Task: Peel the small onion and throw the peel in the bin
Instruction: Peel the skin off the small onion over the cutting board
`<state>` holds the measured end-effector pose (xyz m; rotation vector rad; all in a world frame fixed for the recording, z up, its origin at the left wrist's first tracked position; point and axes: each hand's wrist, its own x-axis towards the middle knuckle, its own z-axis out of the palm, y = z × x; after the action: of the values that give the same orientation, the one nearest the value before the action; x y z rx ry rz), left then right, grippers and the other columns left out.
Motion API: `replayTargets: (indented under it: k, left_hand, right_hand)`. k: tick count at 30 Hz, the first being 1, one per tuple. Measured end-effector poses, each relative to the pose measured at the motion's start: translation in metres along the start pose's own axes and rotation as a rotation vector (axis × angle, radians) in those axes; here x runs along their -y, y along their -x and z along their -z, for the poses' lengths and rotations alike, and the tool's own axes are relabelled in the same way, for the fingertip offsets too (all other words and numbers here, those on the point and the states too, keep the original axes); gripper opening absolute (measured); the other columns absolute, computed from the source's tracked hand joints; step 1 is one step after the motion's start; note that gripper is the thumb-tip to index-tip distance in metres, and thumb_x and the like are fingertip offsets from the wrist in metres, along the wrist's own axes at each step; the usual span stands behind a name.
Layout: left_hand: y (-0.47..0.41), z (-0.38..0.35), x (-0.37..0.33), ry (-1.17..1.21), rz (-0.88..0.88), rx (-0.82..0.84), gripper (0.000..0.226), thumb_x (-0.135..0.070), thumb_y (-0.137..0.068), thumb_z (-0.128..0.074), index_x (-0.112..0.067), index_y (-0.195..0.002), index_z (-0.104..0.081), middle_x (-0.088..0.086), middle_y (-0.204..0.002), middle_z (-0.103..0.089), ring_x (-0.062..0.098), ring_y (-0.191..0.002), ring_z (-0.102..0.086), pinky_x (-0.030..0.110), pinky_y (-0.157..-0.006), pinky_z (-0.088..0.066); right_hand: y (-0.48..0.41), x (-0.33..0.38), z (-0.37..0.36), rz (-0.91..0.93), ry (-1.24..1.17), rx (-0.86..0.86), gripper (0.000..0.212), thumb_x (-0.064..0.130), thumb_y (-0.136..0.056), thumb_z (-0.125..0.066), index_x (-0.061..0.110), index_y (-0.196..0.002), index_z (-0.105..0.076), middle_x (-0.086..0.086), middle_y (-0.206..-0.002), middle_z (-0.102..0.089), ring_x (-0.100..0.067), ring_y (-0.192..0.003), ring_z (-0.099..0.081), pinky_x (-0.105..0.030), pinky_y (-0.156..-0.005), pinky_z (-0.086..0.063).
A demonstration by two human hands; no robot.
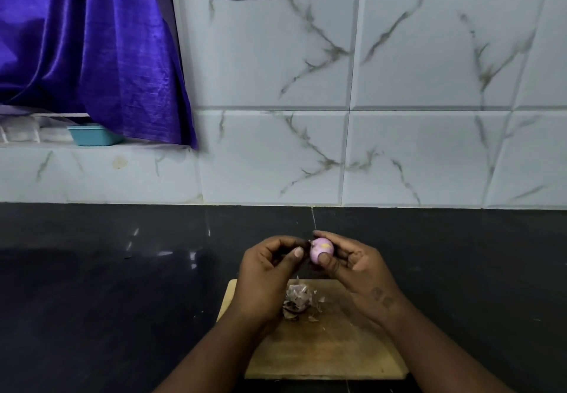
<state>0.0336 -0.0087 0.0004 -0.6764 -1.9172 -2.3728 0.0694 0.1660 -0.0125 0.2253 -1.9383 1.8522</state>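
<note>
Onion [321, 250] axis sideways, tip leftward

Viewpoint: a head-worn wide-angle camera, set above the near side of the counter [92, 300].
Direction: forward and down; the tiled wall [399, 85] is faced squarely, filling the upper half.
Nearness: close; the left hand [270, 270] and right hand [359, 266] are framed at lower centre.

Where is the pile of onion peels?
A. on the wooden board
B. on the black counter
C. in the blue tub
A: the peels lie heaped on the board.
</note>
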Motion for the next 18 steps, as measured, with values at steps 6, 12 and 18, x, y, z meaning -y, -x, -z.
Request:
replayTargets:
  k: [6,12,18]
  left_hand:
    - [-0.0004,-0.0015,-0.0037,-0.102,-0.054,-0.052,0.022,0.004,-0.090,-0.077,-0.017,-0.090,-0.082,0.000,-0.087,-0.083,0.009,-0.081,-0.078,0.020,-0.072,-0.061]
    - [0.0007,0.0015,-0.0038,-0.239,-0.097,-0.055,0.028,-0.003,-0.091,-0.080,-0.030,-0.088,-0.081,-0.009,-0.087,-0.083,0.009,-0.083,-0.079,0.020,-0.072,-0.061]
    - [0.0006,0.0018,-0.0029,-0.302,-0.114,-0.050,0.024,-0.007,-0.096,-0.075,-0.030,-0.092,-0.081,-0.009,-0.089,-0.082,0.010,-0.086,-0.077,0.029,-0.078,-0.065]
  right_hand:
    - [-0.0009,-0.0015,0.0014,-0.017,-0.037,0.046,0.046,0.015,-0.080,-0.080,0.013,-0.125,-0.070,-0.005,-0.116,-0.080,-0.021,-0.111,-0.075,-0.035,-0.093,-0.062]
    - [-0.0024,-0.0014,0.0026,0.012,0.015,0.054,0.048,0.011,-0.075,-0.086,0.012,-0.120,-0.070,-0.006,-0.115,-0.079,-0.023,-0.109,-0.075,-0.038,-0.093,-0.062]
    - [-0.0030,-0.0013,0.0030,0.047,0.058,0.048,0.049,-0.001,-0.077,-0.085,0.016,-0.121,-0.072,-0.002,-0.117,-0.078,-0.023,-0.109,-0.074,-0.039,-0.093,-0.062]
